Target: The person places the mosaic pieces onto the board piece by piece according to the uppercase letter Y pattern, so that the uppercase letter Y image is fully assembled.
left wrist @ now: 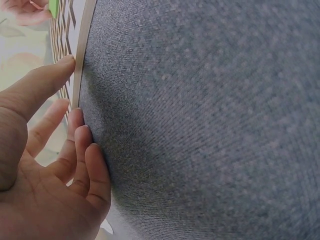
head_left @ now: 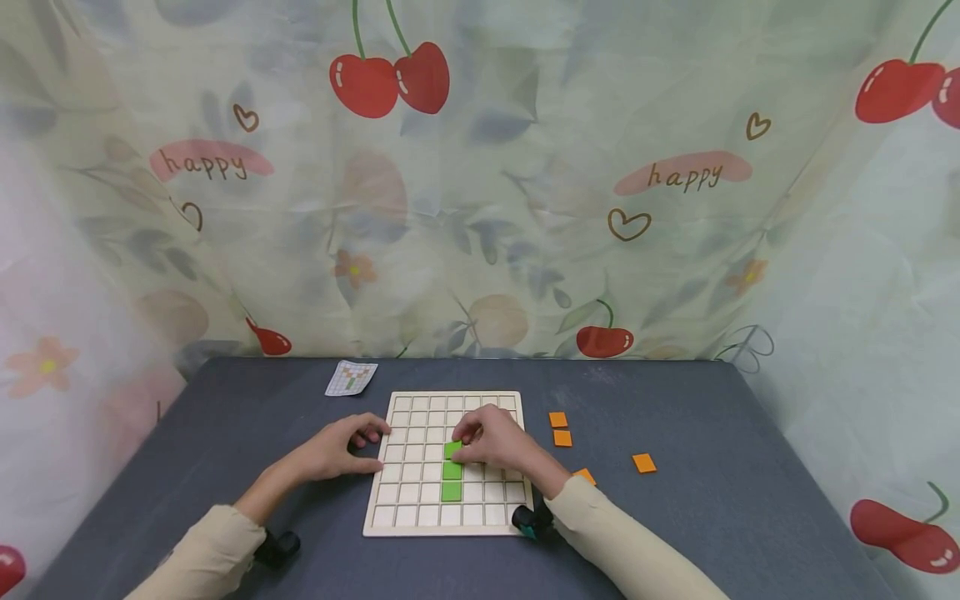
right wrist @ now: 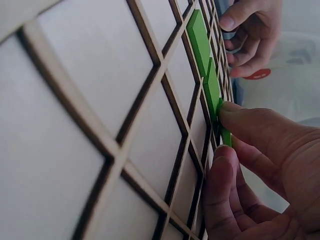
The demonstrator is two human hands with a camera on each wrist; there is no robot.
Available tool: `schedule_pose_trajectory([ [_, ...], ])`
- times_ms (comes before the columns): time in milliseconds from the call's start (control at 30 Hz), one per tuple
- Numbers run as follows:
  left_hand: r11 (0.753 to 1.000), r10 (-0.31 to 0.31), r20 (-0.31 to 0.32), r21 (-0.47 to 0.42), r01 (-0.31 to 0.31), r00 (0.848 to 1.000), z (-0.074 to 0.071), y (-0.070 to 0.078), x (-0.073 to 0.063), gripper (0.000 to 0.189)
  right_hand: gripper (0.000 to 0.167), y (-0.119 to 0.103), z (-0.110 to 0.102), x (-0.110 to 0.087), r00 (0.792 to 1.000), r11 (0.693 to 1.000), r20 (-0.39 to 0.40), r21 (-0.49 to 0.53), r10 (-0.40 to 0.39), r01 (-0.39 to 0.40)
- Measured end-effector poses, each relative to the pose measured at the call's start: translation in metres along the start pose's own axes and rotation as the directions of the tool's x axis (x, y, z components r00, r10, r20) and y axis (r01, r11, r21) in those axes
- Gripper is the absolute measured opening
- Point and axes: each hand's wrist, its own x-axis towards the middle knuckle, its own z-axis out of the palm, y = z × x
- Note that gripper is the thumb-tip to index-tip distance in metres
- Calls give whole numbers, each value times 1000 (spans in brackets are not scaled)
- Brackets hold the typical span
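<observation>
A light wooden grid board (head_left: 405, 517) lies flat on the dark table. Three green square tiles stand in one column of its cells: the nearest (head_left: 452, 492), a middle one (head_left: 452, 472) and the farthest (head_left: 452, 450). My right hand (head_left: 495, 437) pinches the farthest green tile (right wrist: 226, 135) at its cell, thumb and fingertips on its edges. At the board's left side, my left hand (head_left: 337, 450) touches the rim with its thumb tip and fingertips, fingers loosely extended. In the left wrist view, the left thumb lies against the board's edge (left wrist: 86, 45).
Several orange square tiles (head_left: 562, 438) lie on the table (head_left: 697, 517) right of the board, one partly hidden behind the right wrist. A small card (head_left: 351, 378) with a printed coloured grid pattern lies beyond the board's far left corner. A patterned curtain (head_left: 480, 208) hangs behind the table.
</observation>
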Motion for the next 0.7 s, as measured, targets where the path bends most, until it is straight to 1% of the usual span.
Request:
schedule_pose_trajectory([
  [367, 1000, 18, 0, 7, -18, 1000, 0, -2, -1, 45, 16, -2, 2, 2, 1000, 1000, -8, -18, 20, -20],
  [700, 1000, 12, 2, 7, -12, 1000, -1, -1, 0, 45, 16, 0, 0, 0, 1000, 1000, 7, 14, 4, -4],
])
